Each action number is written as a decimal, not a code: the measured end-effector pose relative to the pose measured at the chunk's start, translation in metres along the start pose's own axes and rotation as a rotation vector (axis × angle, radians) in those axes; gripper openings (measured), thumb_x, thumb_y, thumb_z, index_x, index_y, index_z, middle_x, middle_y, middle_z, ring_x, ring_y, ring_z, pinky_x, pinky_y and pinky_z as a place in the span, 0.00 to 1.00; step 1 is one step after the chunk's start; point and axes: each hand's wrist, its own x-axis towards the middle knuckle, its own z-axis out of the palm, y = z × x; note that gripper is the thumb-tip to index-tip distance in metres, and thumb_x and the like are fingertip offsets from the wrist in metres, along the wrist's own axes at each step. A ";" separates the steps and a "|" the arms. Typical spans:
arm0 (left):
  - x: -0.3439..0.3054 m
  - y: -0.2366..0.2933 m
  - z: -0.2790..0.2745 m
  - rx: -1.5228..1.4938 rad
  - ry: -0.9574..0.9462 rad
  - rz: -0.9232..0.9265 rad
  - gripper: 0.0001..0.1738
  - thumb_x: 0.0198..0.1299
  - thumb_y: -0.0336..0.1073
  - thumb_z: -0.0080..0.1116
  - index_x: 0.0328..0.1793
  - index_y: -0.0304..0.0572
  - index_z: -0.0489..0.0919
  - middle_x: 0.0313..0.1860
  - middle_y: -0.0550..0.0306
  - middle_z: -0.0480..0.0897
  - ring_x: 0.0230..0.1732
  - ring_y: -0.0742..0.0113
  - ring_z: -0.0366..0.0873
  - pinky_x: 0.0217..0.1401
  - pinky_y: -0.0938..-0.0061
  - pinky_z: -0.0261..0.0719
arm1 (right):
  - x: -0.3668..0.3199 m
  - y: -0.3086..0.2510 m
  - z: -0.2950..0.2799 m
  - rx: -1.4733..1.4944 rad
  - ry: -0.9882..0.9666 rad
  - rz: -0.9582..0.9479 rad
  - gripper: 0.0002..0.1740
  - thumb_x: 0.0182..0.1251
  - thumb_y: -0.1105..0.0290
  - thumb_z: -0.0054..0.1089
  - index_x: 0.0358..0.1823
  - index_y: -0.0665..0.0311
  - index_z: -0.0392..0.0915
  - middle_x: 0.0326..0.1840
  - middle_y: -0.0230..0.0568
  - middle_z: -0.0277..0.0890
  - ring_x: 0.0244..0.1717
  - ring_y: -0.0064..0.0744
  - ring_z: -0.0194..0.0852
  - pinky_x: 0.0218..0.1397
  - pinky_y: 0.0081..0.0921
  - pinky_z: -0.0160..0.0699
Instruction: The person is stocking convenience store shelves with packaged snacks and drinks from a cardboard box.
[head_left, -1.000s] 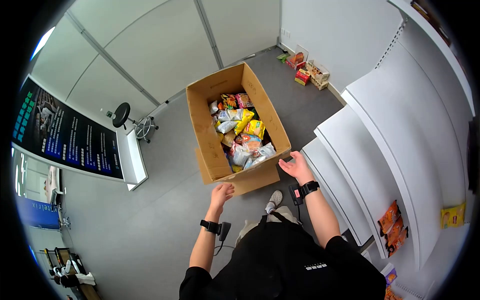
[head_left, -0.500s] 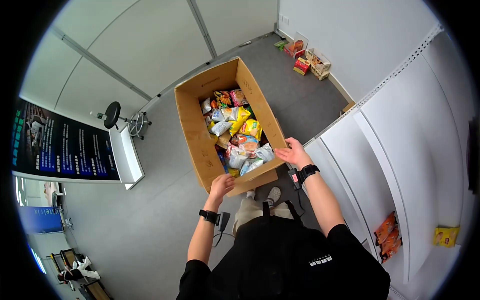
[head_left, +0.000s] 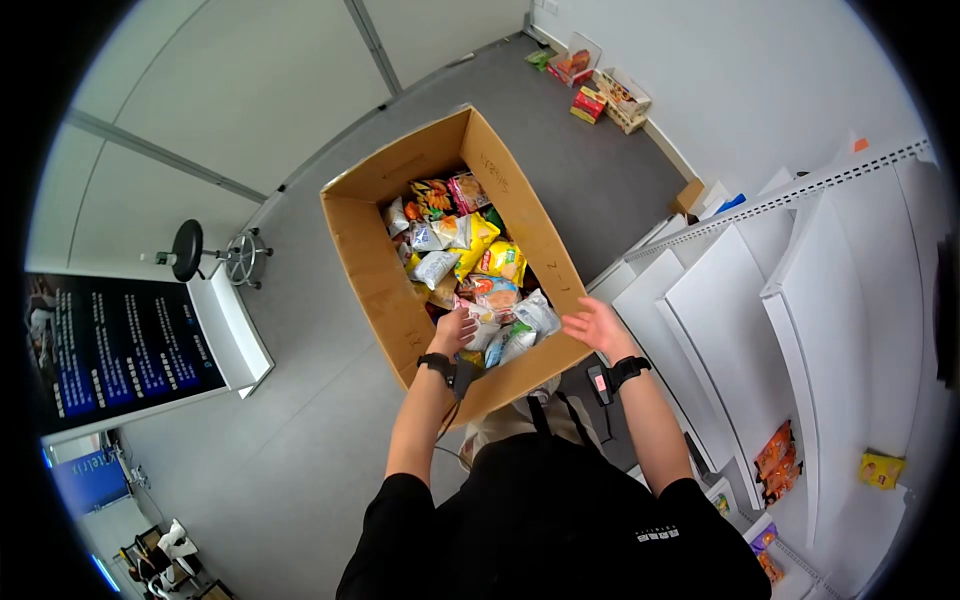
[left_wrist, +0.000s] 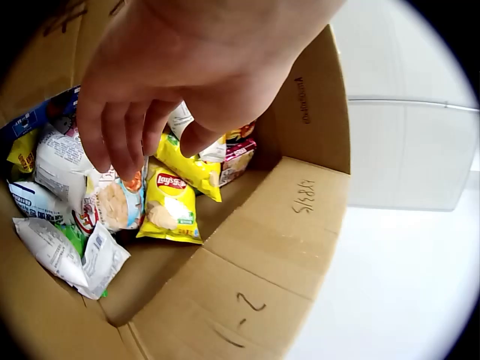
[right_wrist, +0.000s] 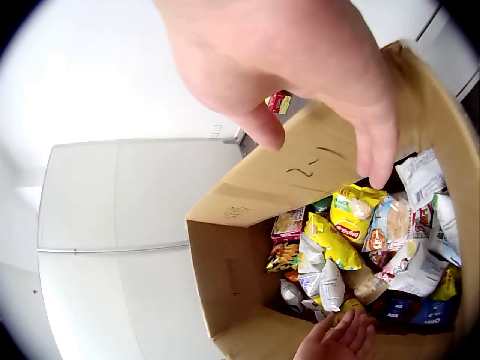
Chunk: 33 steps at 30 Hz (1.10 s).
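Observation:
A tall cardboard box [head_left: 365,270] holds a heap of snack bags. My left hand [head_left: 455,331] reaches over the near left side of the box, above the bags, holding nothing. In the left wrist view its fingers [left_wrist: 116,139] hang loosely down over a yellow chip bag [left_wrist: 169,208] and a white-backed bag [left_wrist: 61,166]. My right hand [head_left: 597,328] is at the box's near right rim, fingers spread and holding nothing. The right wrist view shows its thumb and fingers apart above the box wall, with silver bags [right_wrist: 421,178] below.
White shelves [head_left: 700,330] rise close on my right, with orange snack bags [head_left: 777,462] and a yellow bag [head_left: 881,469] on them. Small cartons [head_left: 622,98] lie by the far wall. A round stool [head_left: 188,250] and a display board [head_left: 120,350] stand left.
My left hand has moved forward from outside the near left rim to over the bags. The right hand stays by the right rim. The view has shifted and the box appears closer.

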 end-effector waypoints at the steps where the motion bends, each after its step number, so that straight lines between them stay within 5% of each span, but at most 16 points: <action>1: 0.014 0.004 -0.002 0.007 0.011 -0.026 0.24 0.57 0.49 0.54 0.54 0.41 0.71 0.49 0.53 0.76 0.50 0.59 0.74 0.54 0.61 0.69 | -0.002 0.003 0.011 -0.020 0.073 -0.014 0.36 0.65 0.61 0.51 0.69 0.68 0.47 0.71 0.64 0.41 0.65 0.55 0.59 0.62 0.49 0.68; 6: 0.084 0.013 -0.017 -0.036 0.023 -0.078 0.25 0.55 0.47 0.58 0.53 0.39 0.69 0.48 0.53 0.73 0.38 0.58 0.78 0.44 0.61 0.74 | 0.005 0.004 0.031 -0.039 0.170 -0.009 0.33 0.67 0.60 0.49 0.69 0.65 0.50 0.68 0.61 0.47 0.64 0.54 0.60 0.63 0.48 0.67; 11: 0.122 0.033 -0.009 -0.029 0.064 -0.092 0.28 0.56 0.49 0.58 0.56 0.38 0.68 0.44 0.52 0.71 0.45 0.58 0.76 0.42 0.63 0.77 | 0.009 -0.003 0.027 0.037 0.229 0.038 0.33 0.67 0.58 0.50 0.68 0.62 0.51 0.66 0.60 0.50 0.62 0.55 0.62 0.61 0.48 0.69; 14: 0.148 0.030 -0.013 0.000 0.040 -0.127 0.22 0.56 0.48 0.58 0.54 0.48 0.71 0.50 0.55 0.71 0.46 0.60 0.75 0.47 0.65 0.75 | 0.009 -0.002 0.029 0.049 0.272 0.028 0.32 0.67 0.57 0.49 0.68 0.63 0.51 0.66 0.61 0.52 0.62 0.55 0.63 0.61 0.48 0.69; 17: 0.166 0.031 -0.010 0.002 0.060 -0.148 0.21 0.57 0.46 0.57 0.53 0.48 0.70 0.50 0.55 0.72 0.46 0.60 0.75 0.46 0.66 0.74 | 0.008 -0.005 0.033 0.055 0.284 0.020 0.32 0.68 0.57 0.48 0.67 0.63 0.52 0.65 0.61 0.53 0.61 0.55 0.63 0.61 0.48 0.69; 20: 0.168 0.036 -0.006 0.044 0.079 -0.096 0.21 0.58 0.46 0.57 0.54 0.47 0.69 0.51 0.57 0.73 0.47 0.61 0.76 0.45 0.67 0.74 | 0.010 -0.005 0.024 0.107 0.196 0.044 0.40 0.66 0.57 0.52 0.71 0.64 0.42 0.71 0.65 0.37 0.63 0.55 0.61 0.61 0.47 0.68; 22: 0.174 0.041 -0.003 0.104 0.115 -0.089 0.24 0.58 0.48 0.57 0.57 0.47 0.69 0.52 0.58 0.74 0.47 0.63 0.77 0.46 0.67 0.74 | 0.009 -0.004 0.022 0.113 0.198 0.040 0.37 0.67 0.57 0.50 0.71 0.64 0.45 0.70 0.65 0.40 0.63 0.54 0.61 0.61 0.47 0.68; 25: 0.206 0.029 -0.012 0.122 0.163 -0.017 0.24 0.60 0.46 0.55 0.59 0.43 0.69 0.48 0.58 0.76 0.37 0.66 0.80 0.31 0.70 0.76 | 0.006 -0.008 0.030 0.083 0.243 0.038 0.32 0.69 0.57 0.47 0.68 0.64 0.51 0.66 0.62 0.51 0.62 0.53 0.63 0.62 0.47 0.67; 26: 0.211 0.025 -0.014 0.064 0.183 0.030 0.18 0.60 0.42 0.55 0.52 0.40 0.73 0.41 0.57 0.78 0.29 0.66 0.80 0.20 0.73 0.72 | 0.005 -0.008 0.031 0.069 0.249 0.033 0.31 0.69 0.57 0.47 0.67 0.64 0.53 0.64 0.61 0.53 0.61 0.53 0.63 0.62 0.47 0.67; 29: 0.216 0.023 -0.016 0.107 0.199 0.065 0.12 0.59 0.38 0.54 0.46 0.38 0.75 0.33 0.56 0.80 0.26 0.67 0.79 0.16 0.75 0.71 | 0.004 -0.008 0.033 0.031 0.236 0.015 0.30 0.69 0.57 0.46 0.66 0.65 0.53 0.63 0.60 0.56 0.60 0.53 0.64 0.62 0.47 0.67; 33: 0.204 0.027 -0.012 0.111 0.200 0.133 0.11 0.58 0.34 0.55 0.43 0.36 0.75 0.28 0.56 0.78 0.24 0.67 0.77 0.23 0.75 0.74 | 0.005 -0.007 0.030 0.030 0.223 0.024 0.33 0.67 0.54 0.49 0.67 0.63 0.54 0.64 0.56 0.55 0.58 0.50 0.66 0.57 0.44 0.71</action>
